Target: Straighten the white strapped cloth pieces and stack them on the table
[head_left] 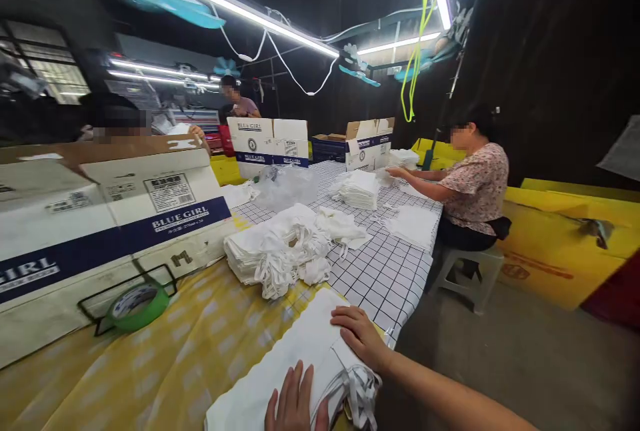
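Observation:
A stack of flat white cloth pieces with thin white straps lies in front of me at the near end of the table. My left hand rests flat on its near part, fingers stretched out. Farther up the same stack, my right hand lies on the upper right part with its fingers extended over the cloth. The straps hang in loops at the right edge, below my right hand. Beyond my hands sits a larger, looser pile of white strapped cloth pieces.
At left stand a white-and-blue carton and a green tape roll. Farther back are more cartons, clear plastic and another white stack. A co-worker sits on a stool at the right; other people are behind the cartons.

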`<state>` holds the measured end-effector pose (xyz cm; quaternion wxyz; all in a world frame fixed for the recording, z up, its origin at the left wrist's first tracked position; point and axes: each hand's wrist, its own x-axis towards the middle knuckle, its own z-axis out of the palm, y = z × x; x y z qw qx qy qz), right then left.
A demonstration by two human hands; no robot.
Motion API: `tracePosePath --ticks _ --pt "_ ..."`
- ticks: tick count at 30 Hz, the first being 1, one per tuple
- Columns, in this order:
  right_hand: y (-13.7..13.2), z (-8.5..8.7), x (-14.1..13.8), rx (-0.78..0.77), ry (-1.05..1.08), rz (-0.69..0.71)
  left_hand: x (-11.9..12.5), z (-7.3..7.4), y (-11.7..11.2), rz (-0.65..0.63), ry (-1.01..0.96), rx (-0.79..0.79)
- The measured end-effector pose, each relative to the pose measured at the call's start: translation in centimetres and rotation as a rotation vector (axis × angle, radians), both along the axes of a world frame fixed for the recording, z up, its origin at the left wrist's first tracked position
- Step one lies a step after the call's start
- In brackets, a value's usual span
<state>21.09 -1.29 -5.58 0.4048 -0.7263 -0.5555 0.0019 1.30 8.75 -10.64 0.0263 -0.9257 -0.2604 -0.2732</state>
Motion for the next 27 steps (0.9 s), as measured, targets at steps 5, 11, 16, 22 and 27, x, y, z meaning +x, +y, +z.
tracePosePath --ticks 5,11,16,22,27 --pt "-0.1 -0.8 0.4 0.046 -0.002 0.015 -0.9 1.4 -0.2 -0.063 0.023 -0.008" --pt "-0.4 -1.1 0.9 0.078 0.051 0.034 -1.0 3.1 -1.3 -0.011 0.053 -0.023" --pt "-0.6 -1.0 1.2 0.084 0.124 0.051 -0.9 3.6 -1.4 -0.003 0.068 -0.026" --pt "-0.9 -1.3 1.6 0.117 0.187 0.076 -0.9 3.9 -1.5 -0.010 0.088 -0.025" --pt "-1.3 -1.3 1.7 0.142 0.246 0.100 -1.0 3.9 -2.0 0.007 0.145 0.023"
